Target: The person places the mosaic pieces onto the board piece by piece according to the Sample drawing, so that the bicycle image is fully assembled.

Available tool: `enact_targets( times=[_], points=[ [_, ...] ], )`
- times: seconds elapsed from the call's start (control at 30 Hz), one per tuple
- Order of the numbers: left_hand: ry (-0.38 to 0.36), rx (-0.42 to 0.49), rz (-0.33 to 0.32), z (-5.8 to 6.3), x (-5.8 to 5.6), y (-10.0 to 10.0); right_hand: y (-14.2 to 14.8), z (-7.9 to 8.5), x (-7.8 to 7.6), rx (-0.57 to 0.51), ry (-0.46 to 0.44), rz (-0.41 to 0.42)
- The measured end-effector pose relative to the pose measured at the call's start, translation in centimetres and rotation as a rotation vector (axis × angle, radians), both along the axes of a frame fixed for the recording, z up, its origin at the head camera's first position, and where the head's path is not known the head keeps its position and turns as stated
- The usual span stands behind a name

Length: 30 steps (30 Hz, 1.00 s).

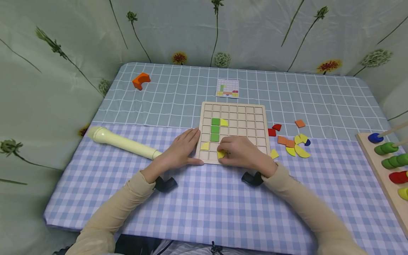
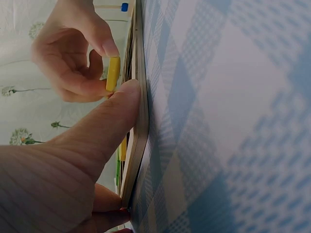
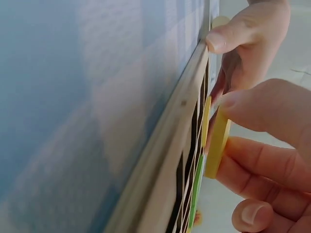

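A square wooden grid board (image 1: 250, 124) lies in front of the person. Three green squares (image 1: 215, 129) stand in a column on it, with a yellow quarter-circle piece (image 1: 224, 122) beside the top one. Another yellow piece (image 1: 204, 146) sits in a cell lower left. My left hand (image 1: 180, 150) rests at the board's left edge, fingers extended along it and thumb touching the near corner. Between thumb and fingers, my right hand (image 1: 242, 152) pinches a yellow piece (image 3: 218, 145), held tilted close over the near rows. The wrist views show it edge-on.
Loose red (image 1: 272, 132), orange (image 1: 300, 123), yellow (image 1: 302, 151) and blue (image 1: 307, 142) pieces lie right of the board. A printed pattern card (image 1: 227, 88) is behind it. Farther out are a pale yellow stick (image 1: 125, 143), an orange arch block (image 1: 141, 81) and a wooden bead rack (image 1: 377, 170).
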<state>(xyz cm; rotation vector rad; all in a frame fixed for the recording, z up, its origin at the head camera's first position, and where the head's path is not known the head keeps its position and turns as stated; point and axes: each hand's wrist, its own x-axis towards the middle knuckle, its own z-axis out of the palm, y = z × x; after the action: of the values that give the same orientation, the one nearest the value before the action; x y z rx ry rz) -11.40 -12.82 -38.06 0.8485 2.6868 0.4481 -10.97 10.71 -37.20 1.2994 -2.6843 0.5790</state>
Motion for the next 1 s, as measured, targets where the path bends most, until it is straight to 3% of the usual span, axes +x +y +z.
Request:
enact_targets(
  times=[0.63, 1.0],
  points=[
    [-0.004, -0.001, -0.003, -0.1, 0.0, 0.0, -1.9, -0.2, -0.3, 0.092, -0.019, 0.017],
    [-0.003, 0.001, 0.000, -0.2, -0.1, 0.0, -1.9, -0.9, -0.4, 0.049, -0.011, 0.027]
  ],
)
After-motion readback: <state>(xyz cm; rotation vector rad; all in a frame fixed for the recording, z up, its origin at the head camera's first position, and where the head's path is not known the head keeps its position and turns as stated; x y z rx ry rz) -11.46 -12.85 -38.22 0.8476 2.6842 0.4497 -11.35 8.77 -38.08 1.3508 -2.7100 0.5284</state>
